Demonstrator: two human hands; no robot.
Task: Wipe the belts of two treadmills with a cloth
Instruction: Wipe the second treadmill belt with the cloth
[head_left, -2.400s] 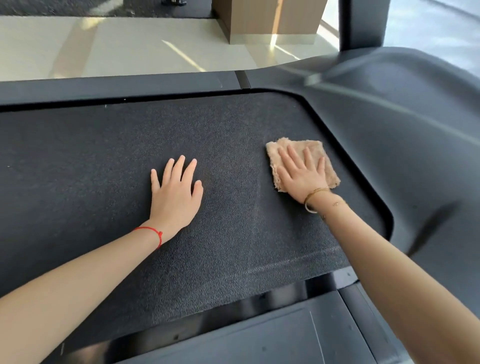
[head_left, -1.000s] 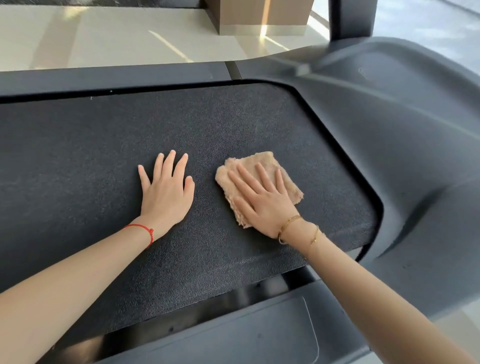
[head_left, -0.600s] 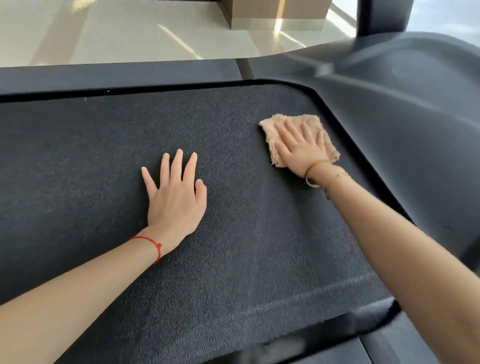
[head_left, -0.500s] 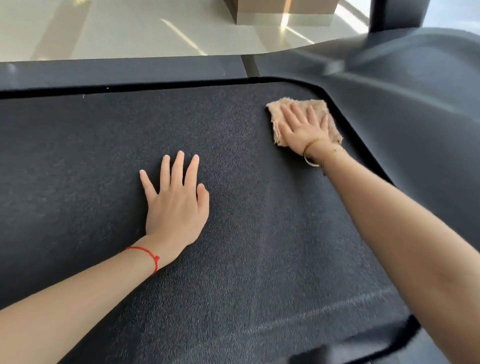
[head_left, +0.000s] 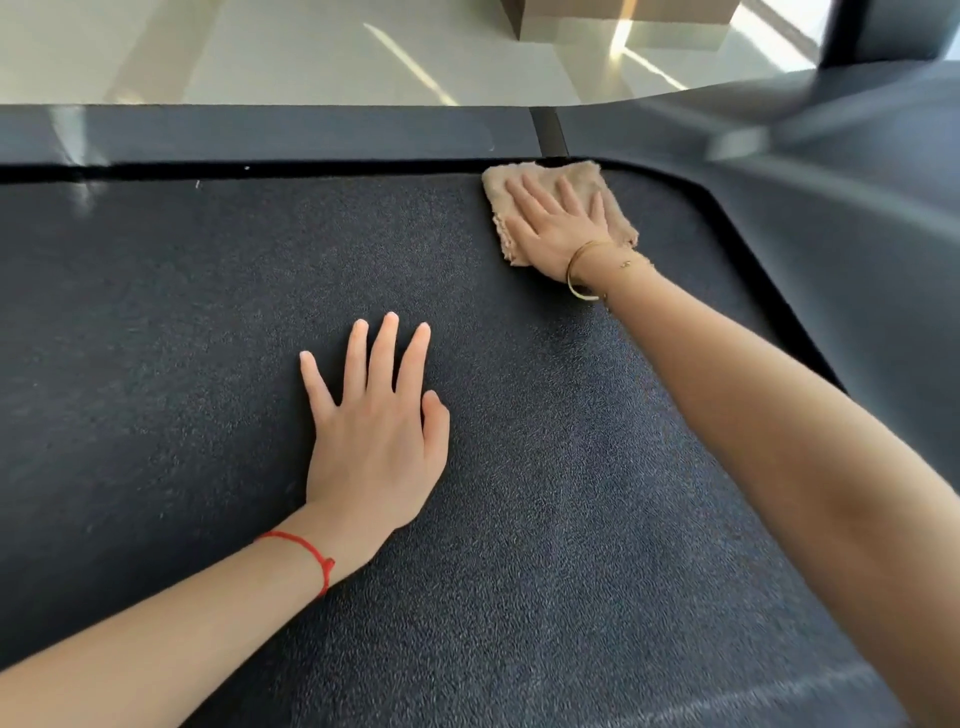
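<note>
The dark textured treadmill belt (head_left: 182, 364) fills most of the view. A folded tan cloth (head_left: 615, 205) lies at the belt's far edge, near its right corner. My right hand (head_left: 556, 223) presses flat on the cloth with straight fingers. My left hand (head_left: 376, 431) rests flat on the belt's middle, fingers spread, holding nothing. A second treadmill is not in view.
A dark side rail (head_left: 260, 135) runs along the belt's far edge. The grey motor cover (head_left: 831, 218) rises at the right. Beyond lie a pale shiny floor (head_left: 260, 47) and a brown box base (head_left: 623, 26).
My right hand slid the cloth from the belt's middle out to the far right corner and up against the far edge. My left hand stayed planted on the belt.
</note>
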